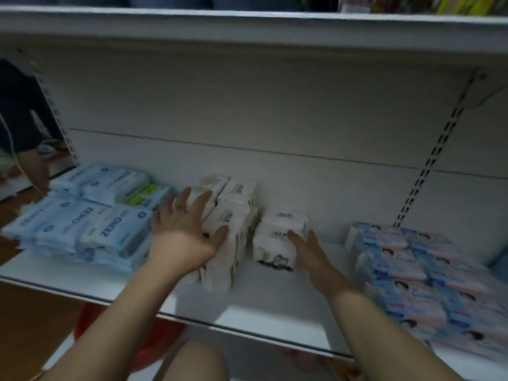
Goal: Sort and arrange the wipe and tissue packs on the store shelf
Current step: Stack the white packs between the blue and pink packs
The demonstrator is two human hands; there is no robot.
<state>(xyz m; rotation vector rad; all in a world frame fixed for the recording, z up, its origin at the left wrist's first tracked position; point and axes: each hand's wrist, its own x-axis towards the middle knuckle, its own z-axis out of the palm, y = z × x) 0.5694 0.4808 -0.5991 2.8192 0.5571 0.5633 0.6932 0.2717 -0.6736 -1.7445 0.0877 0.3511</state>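
**Gap between the two white groups, centre of frame**

Tall stack of white plastic-wrapped tissue packs (233, 224) is standing at centre on the white metal shelf (275, 312). The smaller white tissue bundle with black print (275, 243) is sitting just to its right, a narrow gap between them. Left hand (187, 229) is pressing flat, fingers spread, on the stack's left face. Right hand (308, 251), fingers extended and gripping nothing, is touching the bundle's right front and is the nearer hand to it. Closing the gap likely means sliding the bundle toward frame-left.
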